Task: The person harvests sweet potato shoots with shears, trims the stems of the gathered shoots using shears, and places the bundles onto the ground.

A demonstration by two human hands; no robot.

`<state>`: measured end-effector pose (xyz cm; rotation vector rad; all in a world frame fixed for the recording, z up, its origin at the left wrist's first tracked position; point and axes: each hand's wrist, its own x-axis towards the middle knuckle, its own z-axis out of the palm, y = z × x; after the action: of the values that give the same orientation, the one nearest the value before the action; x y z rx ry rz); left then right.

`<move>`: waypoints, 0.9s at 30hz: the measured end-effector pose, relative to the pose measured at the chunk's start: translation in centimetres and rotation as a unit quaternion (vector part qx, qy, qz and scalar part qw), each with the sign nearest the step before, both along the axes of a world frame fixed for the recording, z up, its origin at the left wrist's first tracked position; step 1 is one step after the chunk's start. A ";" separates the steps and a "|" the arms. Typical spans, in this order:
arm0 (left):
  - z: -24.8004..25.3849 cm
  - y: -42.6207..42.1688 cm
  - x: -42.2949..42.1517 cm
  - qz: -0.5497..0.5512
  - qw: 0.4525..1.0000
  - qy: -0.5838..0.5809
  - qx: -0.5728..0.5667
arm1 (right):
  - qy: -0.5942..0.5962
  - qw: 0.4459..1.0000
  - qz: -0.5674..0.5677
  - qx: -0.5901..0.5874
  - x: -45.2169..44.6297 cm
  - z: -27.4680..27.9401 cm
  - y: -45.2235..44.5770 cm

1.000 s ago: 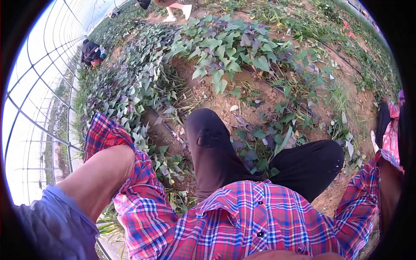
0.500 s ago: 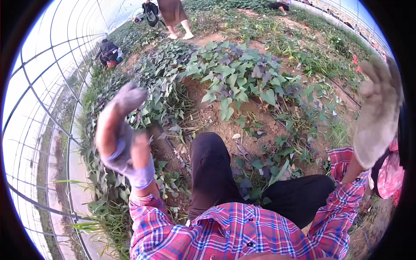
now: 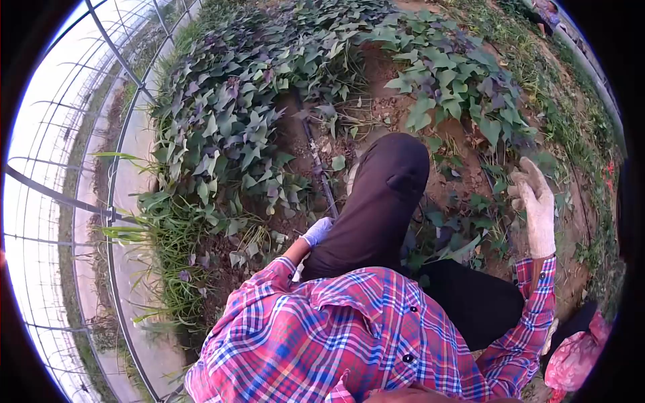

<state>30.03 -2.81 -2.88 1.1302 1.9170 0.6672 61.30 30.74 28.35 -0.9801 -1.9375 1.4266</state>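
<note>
My left hand (image 3: 318,232), in a pale purple glove, is down beside my bent leg (image 3: 376,201) in dark trousers. The leg covers its fingers, so I cannot see whether it holds anything. My right hand (image 3: 534,201), in an off-white glove, is raised on the right with its fingers apart and slightly bent, nothing visible in them. Close to it are leafy vines (image 3: 463,80) with green and purplish leaves. A dark drip hose (image 3: 314,151) runs along the soil towards my left hand.
A wire-like metal frame (image 3: 111,215) and a pale concrete strip (image 3: 138,168) line the left side. Tall grass (image 3: 168,262) grows beside it. A pink patterned cloth (image 3: 578,356) is at the lower right. Another person (image 3: 547,13) is far off at the upper right.
My view has tilted down and left. My left hand has dropped from the air to beside my leg. My right hand has lowered and moved inward.
</note>
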 end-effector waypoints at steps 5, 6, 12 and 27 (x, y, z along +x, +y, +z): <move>1.8 1.0 -1.0 0.044 0.996 0.079 0.008 | -0.043 0.999 0.015 -0.010 0.4 0.1 -0.5; 1.4 1.3 -1.8 0.046 0.990 0.130 -0.007 | -0.052 0.998 0.027 -0.009 0.3 0.1 -0.5; 1.9 1.0 -5.3 0.057 0.982 0.158 -0.091 | -0.083 0.996 0.013 -0.022 0.3 0.1 -0.5; 2.7 6.8 -6.8 0.205 0.943 -0.177 0.192 | -0.149 0.985 0.049 -0.068 -1.3 -2.9 1.3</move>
<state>23.21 4.00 -0.13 0.7586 1.7576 1.4226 59.99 32.07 25.47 -1.2358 -2.1478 1.5590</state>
